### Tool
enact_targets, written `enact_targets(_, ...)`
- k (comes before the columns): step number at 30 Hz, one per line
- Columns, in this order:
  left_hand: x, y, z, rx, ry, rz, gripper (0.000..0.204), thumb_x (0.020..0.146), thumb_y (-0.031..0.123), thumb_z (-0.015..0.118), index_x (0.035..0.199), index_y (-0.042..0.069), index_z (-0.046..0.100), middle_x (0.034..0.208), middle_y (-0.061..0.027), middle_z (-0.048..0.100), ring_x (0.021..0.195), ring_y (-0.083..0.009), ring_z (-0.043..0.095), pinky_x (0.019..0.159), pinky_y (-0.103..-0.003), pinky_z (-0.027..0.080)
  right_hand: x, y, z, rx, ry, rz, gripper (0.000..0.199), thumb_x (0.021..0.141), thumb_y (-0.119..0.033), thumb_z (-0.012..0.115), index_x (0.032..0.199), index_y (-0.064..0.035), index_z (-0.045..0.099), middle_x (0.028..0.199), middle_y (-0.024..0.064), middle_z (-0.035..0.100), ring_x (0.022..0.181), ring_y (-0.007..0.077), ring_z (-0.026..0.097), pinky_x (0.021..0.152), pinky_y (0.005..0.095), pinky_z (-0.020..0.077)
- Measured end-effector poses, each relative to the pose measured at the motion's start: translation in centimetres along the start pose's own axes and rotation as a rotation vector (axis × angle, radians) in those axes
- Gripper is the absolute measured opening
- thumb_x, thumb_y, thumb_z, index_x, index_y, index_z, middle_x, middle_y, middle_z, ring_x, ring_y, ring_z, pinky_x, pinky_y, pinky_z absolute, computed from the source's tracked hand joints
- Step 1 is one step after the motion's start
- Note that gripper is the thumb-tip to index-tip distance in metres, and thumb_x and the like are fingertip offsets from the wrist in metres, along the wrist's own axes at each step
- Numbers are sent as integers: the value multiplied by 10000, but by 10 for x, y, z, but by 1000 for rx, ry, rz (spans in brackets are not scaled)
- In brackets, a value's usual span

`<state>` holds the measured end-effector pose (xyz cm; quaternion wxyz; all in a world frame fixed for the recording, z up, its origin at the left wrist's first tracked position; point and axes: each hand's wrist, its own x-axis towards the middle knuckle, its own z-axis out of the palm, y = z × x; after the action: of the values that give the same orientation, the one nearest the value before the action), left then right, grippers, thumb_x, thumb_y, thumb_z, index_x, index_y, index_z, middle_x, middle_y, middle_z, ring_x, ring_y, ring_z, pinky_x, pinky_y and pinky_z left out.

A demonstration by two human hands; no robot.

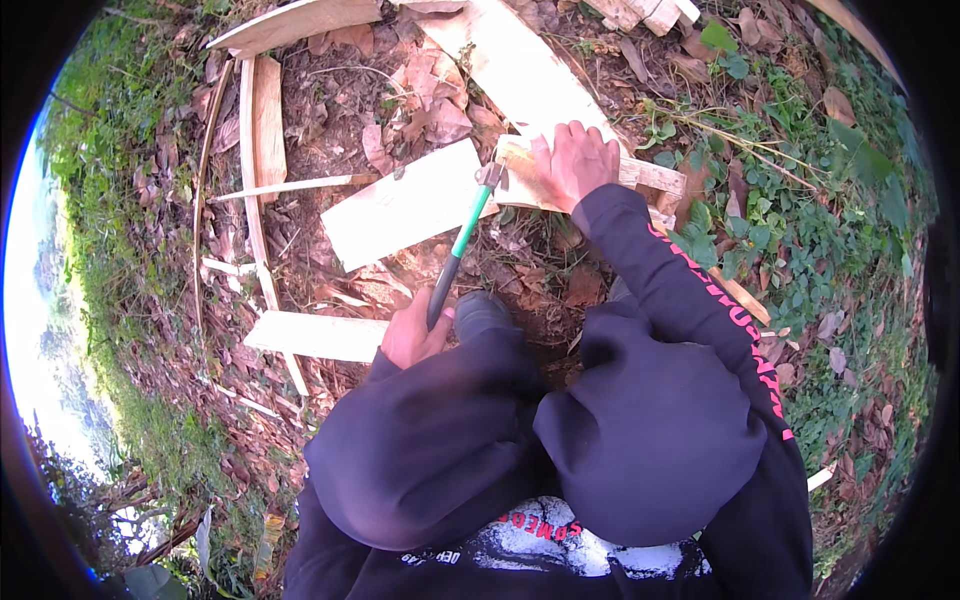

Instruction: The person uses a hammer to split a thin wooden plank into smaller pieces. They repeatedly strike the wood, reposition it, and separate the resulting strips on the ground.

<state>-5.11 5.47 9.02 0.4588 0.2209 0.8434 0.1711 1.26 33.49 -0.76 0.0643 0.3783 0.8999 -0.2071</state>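
My left hand (pixel 410 335) is wrapped round the black grip of a hammer (pixel 463 242) with a green shaft. The hammer's metal head lies against the left end of a short pale wooden piece (pixel 522 170). On that piece rests my right hand (pixel 582 162), its fingers bent over the far edge and the thumb side out of sight. A flat pale board (pixel 405 205) lies on the ground just left of the hammer head. Behind my right hand a wide, sunlit plank (pixel 520 70) stretches away, and slatted wood (pixel 655 178) shows to its right.
Long thin strips (pixel 250 170) and a short board (pixel 315 336) lie on the left over dry leaves. A curved board (pixel 295 25) lies at the far left. Green plants (pixel 790 190) grow on the right. My bent knees (pixel 650 430) are close below my hands.
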Motion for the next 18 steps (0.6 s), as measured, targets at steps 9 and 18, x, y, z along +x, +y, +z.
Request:
enact_targets(9, 42, -76, 44, 29, 180, 3, 398, 943, 452, 558, 1001, 60, 598, 695, -228, 632, 681, -426, 643, 621, -506, 508, -6, -23, 0, -186, 55, -117, 500, 919, -462, 474, 1041, 0, 622, 1077, 178, 634, 1027, 364, 594, 877, 534, 438)
enact_targets(18, 26, -81, 44, -326, 249, 264, 361, 807, 351, 703, 973, 54, 580, 795, -157, 618, 765, -332, 619, 680, -452, 461, 1, 6, 31, 117, 104, -264, 477, 1016, -403, 380, 985, 2, 630, 921, 259, 594, 888, 434, 562, 773, 516, 423)
